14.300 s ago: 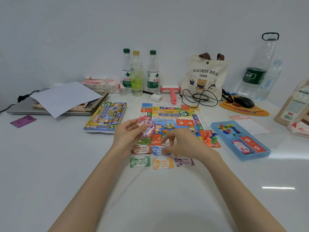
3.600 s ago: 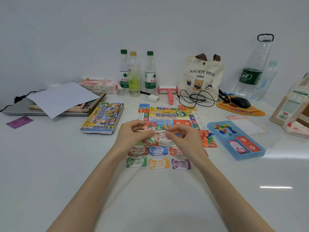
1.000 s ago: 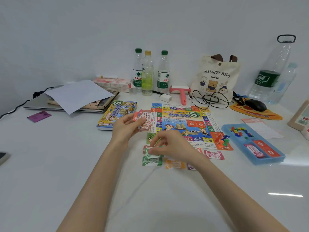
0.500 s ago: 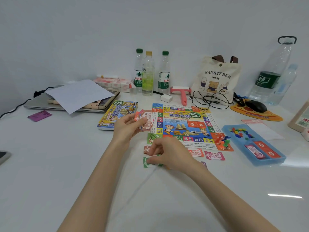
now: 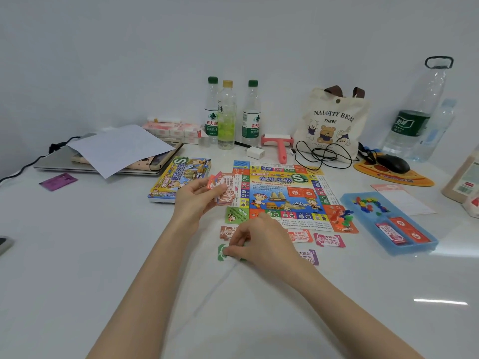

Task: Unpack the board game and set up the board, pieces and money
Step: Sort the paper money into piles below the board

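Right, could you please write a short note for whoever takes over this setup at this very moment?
Left hand grips the unsorted money stack over the board's left edge. Right hand pinches a green note on the table.
Done: board unfolded; sorted note piles lie in front of it. Blue tray holds coloured pieces and cards; a cluster of pieces sits on the board's corner.
Left: sort the remaining stack, place pieces.

A plain white wall rises behind a glossy white table. A bright streak of reflected light lies near the table's right edge.
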Action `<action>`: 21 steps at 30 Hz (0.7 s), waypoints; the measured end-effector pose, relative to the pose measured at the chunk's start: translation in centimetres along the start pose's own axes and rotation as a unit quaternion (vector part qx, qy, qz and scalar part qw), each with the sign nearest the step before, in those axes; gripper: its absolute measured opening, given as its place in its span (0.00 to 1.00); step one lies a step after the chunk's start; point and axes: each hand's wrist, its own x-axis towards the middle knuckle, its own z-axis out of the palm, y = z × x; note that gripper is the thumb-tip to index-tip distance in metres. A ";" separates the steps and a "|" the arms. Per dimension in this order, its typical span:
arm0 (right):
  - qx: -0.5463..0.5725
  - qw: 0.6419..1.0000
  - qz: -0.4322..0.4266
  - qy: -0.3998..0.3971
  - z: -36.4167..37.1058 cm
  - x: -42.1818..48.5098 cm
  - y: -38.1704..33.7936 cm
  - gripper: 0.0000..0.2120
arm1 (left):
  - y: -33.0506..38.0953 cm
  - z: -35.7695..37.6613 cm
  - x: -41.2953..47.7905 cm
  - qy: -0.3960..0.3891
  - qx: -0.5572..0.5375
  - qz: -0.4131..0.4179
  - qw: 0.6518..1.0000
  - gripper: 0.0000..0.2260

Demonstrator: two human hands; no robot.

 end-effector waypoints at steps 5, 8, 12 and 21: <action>0.000 1.000 0.004 0.002 0.0 -0.2 -0.3 0.10 | -0.1 0.1 0.0 0.004 -0.003 -0.009 1.000 0.18; 0.050 0.998 0.022 0.043 -0.9 0.3 0.3 0.05 | 0.0 0.3 -0.2 -0.013 -0.008 -0.020 1.000 0.19; 0.175 0.976 0.065 0.112 -3.2 1.2 1.2 0.04 | 0.3 0.9 -0.8 -0.067 0.003 -0.032 0.997 0.17; 0.221 0.953 0.069 0.193 -4.8 0.8 2.2 0.02 | -0.1 3.0 -2.3 -0.137 0.101 -0.015 0.985 0.17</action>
